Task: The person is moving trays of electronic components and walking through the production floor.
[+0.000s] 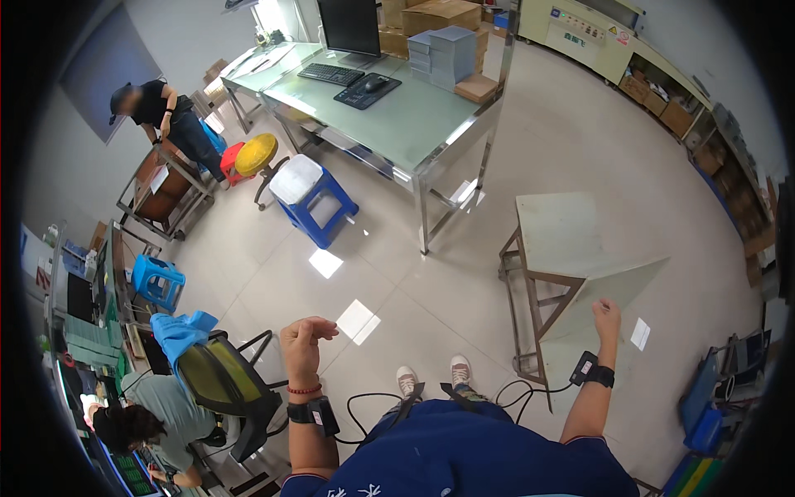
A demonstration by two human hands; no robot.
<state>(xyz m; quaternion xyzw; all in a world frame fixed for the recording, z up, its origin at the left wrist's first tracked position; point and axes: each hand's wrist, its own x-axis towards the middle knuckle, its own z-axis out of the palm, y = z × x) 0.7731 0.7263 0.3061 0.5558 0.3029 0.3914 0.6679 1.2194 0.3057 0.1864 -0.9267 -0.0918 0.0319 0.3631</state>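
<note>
My left hand (307, 338) is raised over the tiled floor, its fingers bent to the right and a little apart, with nothing visible in it. The green mesh-backed office chair (224, 377) is nearest to it. My right hand (607, 311) is held out on the other side, its fingers curled in, and no object shows in it. In the picture it overlaps a pale slanted panel (633, 280) on a rusty metal-framed stand (530, 286); whether it touches the panel I cannot tell. Each wrist wears a black strapped device with a cable.
A glass-topped workbench (389, 124) ahead bears a monitor, keyboard, mouse and grey boxes. A blue stool (319, 203) and yellow round stool (257, 155) stand before it. One person bends over a cart (166, 195) far left; another sits at a bench near left. A long cream machine (571, 37) stands far right.
</note>
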